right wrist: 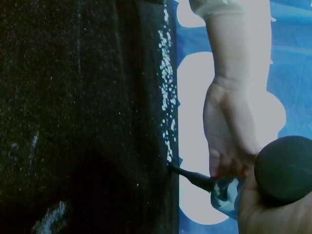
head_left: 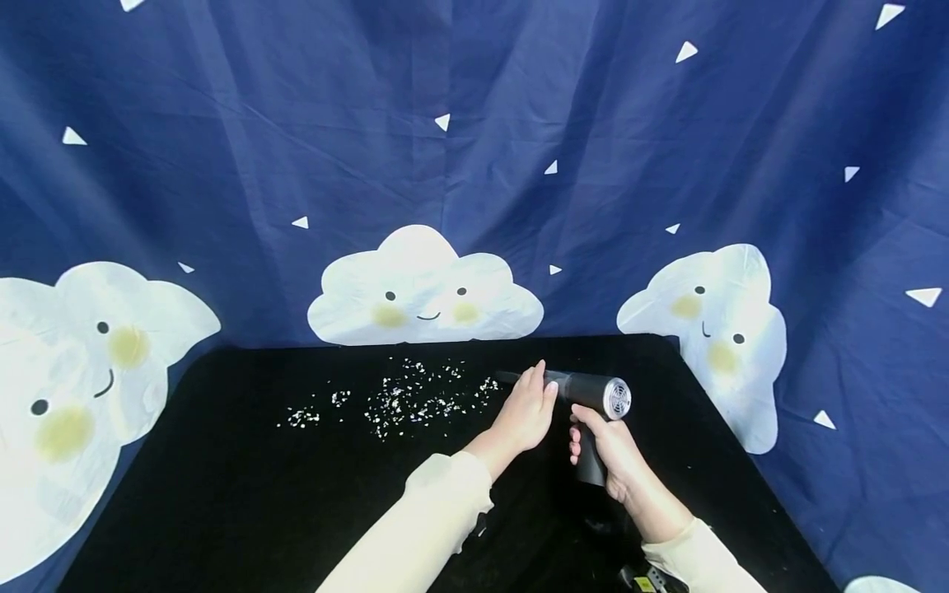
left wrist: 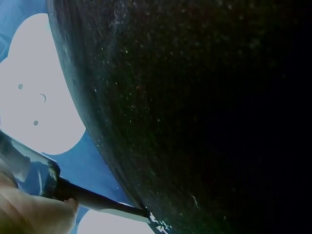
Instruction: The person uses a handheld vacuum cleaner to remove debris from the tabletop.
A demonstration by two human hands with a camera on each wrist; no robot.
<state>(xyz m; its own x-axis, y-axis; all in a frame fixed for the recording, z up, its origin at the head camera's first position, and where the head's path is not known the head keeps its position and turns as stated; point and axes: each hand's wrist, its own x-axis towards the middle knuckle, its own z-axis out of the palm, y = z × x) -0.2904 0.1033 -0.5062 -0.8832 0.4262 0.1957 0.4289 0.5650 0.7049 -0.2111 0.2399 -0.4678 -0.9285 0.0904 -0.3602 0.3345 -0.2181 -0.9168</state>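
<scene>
The handheld vacuum (head_left: 593,403) sits above the black table (head_left: 222,494), just right of the scattered white scraps (head_left: 400,399), with its thin nozzle (right wrist: 192,178) reaching toward them. The right hand (head_left: 611,453) wraps its fingers around the grip, which looks like the sound place to hold it: rigid, smooth plastic, probably light enough for one hand. The left hand (head_left: 526,408) lies on the barrel, fingers straight and together, steadying it. The scraps look featherlight and loose. The nozzle tip seems to touch the table, but blur hides the contact. The left hand covers the front of the barrel.
</scene>
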